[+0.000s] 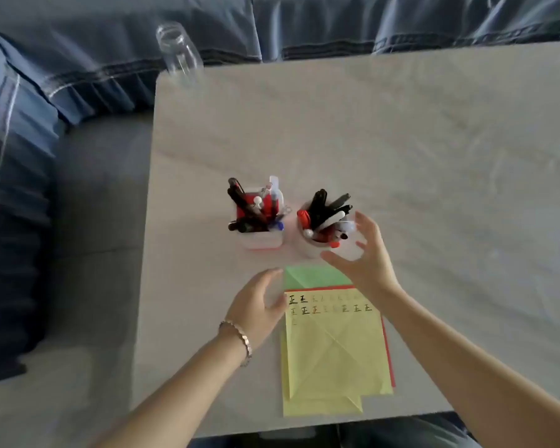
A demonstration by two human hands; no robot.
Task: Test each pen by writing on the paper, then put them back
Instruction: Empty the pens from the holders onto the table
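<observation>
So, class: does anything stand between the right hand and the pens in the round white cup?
Nothing visible does. The open right hand hovers just beside the round white cup, its fingers near the pens. The square pen holder sits off to the left.

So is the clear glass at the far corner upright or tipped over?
Upright. The clear glass stands on its base at the table's far left corner, its open rim facing up.

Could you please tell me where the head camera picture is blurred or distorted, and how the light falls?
Head view: the open right hand is motion-blurred beside the round white pen cup; the clear glass bottle leans, stretched by the wide lens; the characters on the yellow paper are partly legible; light is soft, shadows faint on the pale table.
</observation>
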